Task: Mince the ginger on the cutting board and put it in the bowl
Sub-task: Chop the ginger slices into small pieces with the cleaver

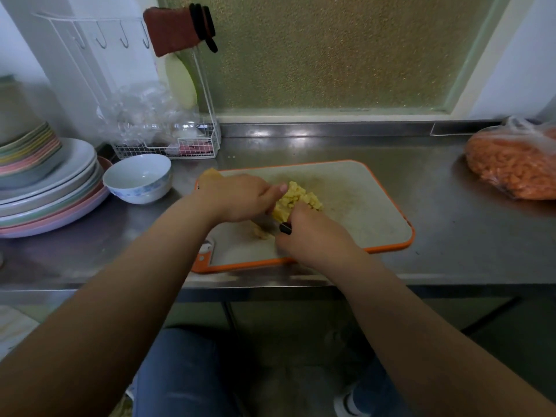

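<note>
A pile of chopped yellow ginger (pixel 298 197) lies in the middle of the white cutting board with an orange rim (pixel 361 203). My left hand (pixel 240 197) comes in from the left, and an outstretched finger touches the pile's left side. My right hand (pixel 310 236) grips a knife by its black handle (pixel 285 228) just in front of the pile; the blade is hidden between the hands. A few ginger bits (pixel 261 233) lie under my left wrist. Another ginger piece (pixel 212 174) sits at the board's far left corner. The white bowl with blue pattern (pixel 138 179) stands left of the board.
A stack of plates (pixel 51 194) fills the counter's left side beside the bowl. A white wire rack with clear bags (pixel 162 130) stands behind it. At the far right lies a plastic bag of orange food (pixel 514 164). The steel counter edge (pixel 270 284) runs below the board.
</note>
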Demonstrator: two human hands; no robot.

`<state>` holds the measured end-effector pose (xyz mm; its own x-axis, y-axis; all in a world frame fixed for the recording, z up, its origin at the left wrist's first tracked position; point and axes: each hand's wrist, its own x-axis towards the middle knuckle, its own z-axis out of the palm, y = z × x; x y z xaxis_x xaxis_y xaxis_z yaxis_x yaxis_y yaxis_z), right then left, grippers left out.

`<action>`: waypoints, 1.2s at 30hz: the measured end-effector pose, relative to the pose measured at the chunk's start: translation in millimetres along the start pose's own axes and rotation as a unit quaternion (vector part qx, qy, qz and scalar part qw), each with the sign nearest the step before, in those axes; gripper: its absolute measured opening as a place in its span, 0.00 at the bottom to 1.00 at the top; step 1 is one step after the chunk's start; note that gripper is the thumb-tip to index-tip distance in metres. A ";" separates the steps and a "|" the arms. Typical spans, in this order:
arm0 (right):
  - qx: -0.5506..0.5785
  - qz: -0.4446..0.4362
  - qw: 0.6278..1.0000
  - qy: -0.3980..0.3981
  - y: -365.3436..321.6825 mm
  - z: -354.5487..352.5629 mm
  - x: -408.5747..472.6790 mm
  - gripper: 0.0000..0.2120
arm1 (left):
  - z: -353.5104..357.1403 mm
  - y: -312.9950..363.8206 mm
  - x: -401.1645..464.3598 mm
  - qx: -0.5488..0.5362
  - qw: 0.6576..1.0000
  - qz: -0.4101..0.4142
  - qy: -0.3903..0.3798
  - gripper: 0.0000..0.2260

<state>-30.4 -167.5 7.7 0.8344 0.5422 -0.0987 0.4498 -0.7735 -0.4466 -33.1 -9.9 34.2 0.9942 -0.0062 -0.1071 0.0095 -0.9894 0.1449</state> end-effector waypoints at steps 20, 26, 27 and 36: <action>0.060 -0.006 0.997 0.053 22.3 -21.7 0.6 0.11 | 1.2 -13.4 2.5 -0.070 0.892 0.154 0.419 0.16; 0.127 0.057 0.983 0.117 53.1 -41.7 8.2 0.12 | 70.2 -30.6 -0.5 -0.094 0.941 0.170 0.276 0.27; 0.130 0.066 0.982 0.121 56.2 -42.8 8.9 0.12 | 76.3 -29.7 3.8 -0.077 0.953 0.175 0.235 0.32; 0.188 0.072 0.969 0.144 67.5 -41.9 6.6 0.11 | 86.4 -15.9 34.7 -0.054 0.968 0.203 0.137 0.28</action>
<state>18.8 -229.8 14.2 0.9586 0.2813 0.0447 0.2196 -0.6300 -0.7449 -8.0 -6.9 -56.9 0.9094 -0.3382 0.2422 -0.3914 -0.8927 0.2234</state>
